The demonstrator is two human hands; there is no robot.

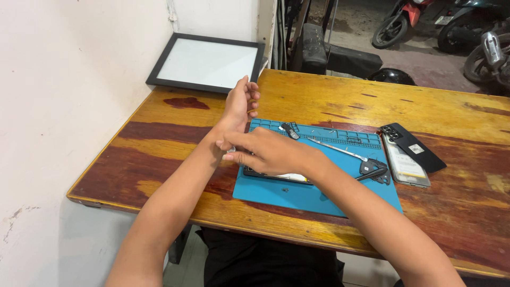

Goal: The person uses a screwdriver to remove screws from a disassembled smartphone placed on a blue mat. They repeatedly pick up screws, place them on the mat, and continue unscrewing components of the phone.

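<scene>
- Over the left edge of the blue work mat [319, 196], we see the right hand [265, 153] reaching across to the wrist of the left arm, its fingertips [227, 149] pressed against that wrist and pinched close together; whether they grip something small there we cannot tell.
- The left hand [240, 103] is raised just beyond the mat's far left corner, palm turned inward, its fingers loosely curled and holding nothing that we can make out.
- Beneath the right hand, on the mat, lies a dark opened phone [276, 176], mostly hidden by the hand and forearm.
- Further right on the mat we see long metal tweezers [340, 149] lying at a slant, and near their tip a small black tool [374, 171] at the mat's right edge.
- A small dark part [290, 131] rests near the mat's far edge, among its moulded compartments.
- Just off the mat's right side, on the wooden table [457, 212], lie a phone body with a pale battery [406, 166] and, touching it, a black back cover [414, 147].
- A black-framed panel [207, 62] leans against the white wall at the table's far left corner.
- Beyond the table, motorbikes [404, 21] stand on the ground outside.
</scene>
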